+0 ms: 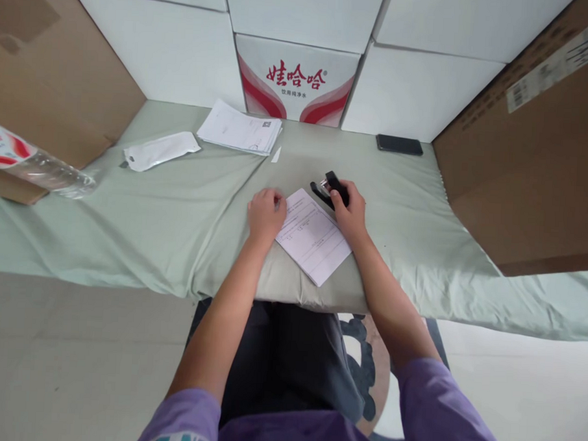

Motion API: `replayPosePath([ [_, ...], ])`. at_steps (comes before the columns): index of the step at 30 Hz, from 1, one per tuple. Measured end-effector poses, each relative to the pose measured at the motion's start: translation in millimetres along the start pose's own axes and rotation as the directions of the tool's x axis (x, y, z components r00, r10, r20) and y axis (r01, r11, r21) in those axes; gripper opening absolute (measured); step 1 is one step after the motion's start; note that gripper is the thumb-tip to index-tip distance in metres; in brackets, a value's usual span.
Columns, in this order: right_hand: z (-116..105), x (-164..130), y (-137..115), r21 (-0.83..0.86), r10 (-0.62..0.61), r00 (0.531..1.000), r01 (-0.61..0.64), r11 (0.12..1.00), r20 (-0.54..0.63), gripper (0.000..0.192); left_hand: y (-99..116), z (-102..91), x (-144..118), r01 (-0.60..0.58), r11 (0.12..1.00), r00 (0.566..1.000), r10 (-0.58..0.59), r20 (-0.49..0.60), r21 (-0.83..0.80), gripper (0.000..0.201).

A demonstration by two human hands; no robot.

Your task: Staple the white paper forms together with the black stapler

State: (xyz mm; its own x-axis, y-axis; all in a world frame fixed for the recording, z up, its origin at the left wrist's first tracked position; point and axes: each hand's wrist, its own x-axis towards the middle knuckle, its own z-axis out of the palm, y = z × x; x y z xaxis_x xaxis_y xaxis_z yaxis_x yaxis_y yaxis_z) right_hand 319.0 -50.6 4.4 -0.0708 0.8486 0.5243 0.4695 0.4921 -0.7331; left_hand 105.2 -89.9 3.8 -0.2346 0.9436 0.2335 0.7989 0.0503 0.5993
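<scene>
A black stapler (336, 187) is gripped in my right hand (351, 210), its jaws apart and pointing left. Beneath and in front of it lies a small stack of printed paper (315, 238), turned at an angle near the table's front edge. My left hand (267, 214) rests at the paper's upper left side with its fingers curled in. A small greyish spot shows at those fingertips, too blurred to tell what it is. The stapler's jaws are just off the paper's upper right side.
Behind lie more printed sheets (239, 128), a paper scrap (276, 155), a white plastic pouch (161, 151) and a black phone (399, 145). A water bottle (47, 167) and brown carton (51, 73) are left; another carton (535, 166) stands right. White boxes (297, 81) line the back.
</scene>
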Motion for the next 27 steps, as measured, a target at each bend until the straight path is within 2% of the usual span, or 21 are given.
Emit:
replayPosePath([
  [5,8,-9,-12,-0.013,-0.077,0.984,0.080,0.997,0.160,0.044,6,-2.0,-2,-0.096,0.985,0.995,0.089,-0.054,-0.143,0.017],
  [8,9,-12,-18,-0.027,-0.089,0.979,0.096,0.995,0.184,0.044,4,-1.0,-2,-0.111,0.979,0.992,0.100,-0.076,-0.171,0.021],
  [11,6,-11,-21,-0.074,-0.058,0.995,0.064,0.995,0.076,0.045,0,0.0,-1,-0.124,0.972,0.988,0.101,-0.120,-0.202,0.029],
  [14,0,-6,-18,-0.084,0.034,0.988,-0.048,0.995,-0.154,0.049,-3,0.0,-1,-0.122,0.975,0.987,0.099,-0.130,-0.184,0.034],
  [16,-3,-1,-9,-0.040,0.104,0.956,-0.119,0.992,-0.276,0.050,-2,0.0,-1,-0.112,0.985,0.991,0.100,-0.090,-0.135,0.037],
  [19,-4,5,10,0.077,0.213,0.912,-0.199,0.977,-0.350,0.053,2,2.1,-4,-0.117,0.993,0.993,0.118,0.016,-0.027,0.036],
  [24,5,11,43,0.344,0.392,0.877,-0.291,0.893,-0.277,0.060,6,10.9,-12,-0.198,0.971,0.968,0.172,0.181,0.137,0.039],
  [27,5,13,50,0.386,0.407,0.877,-0.293,0.875,-0.257,0.064,4,13.8,-10,-0.273,0.946,0.944,0.228,0.240,0.175,0.043],
])
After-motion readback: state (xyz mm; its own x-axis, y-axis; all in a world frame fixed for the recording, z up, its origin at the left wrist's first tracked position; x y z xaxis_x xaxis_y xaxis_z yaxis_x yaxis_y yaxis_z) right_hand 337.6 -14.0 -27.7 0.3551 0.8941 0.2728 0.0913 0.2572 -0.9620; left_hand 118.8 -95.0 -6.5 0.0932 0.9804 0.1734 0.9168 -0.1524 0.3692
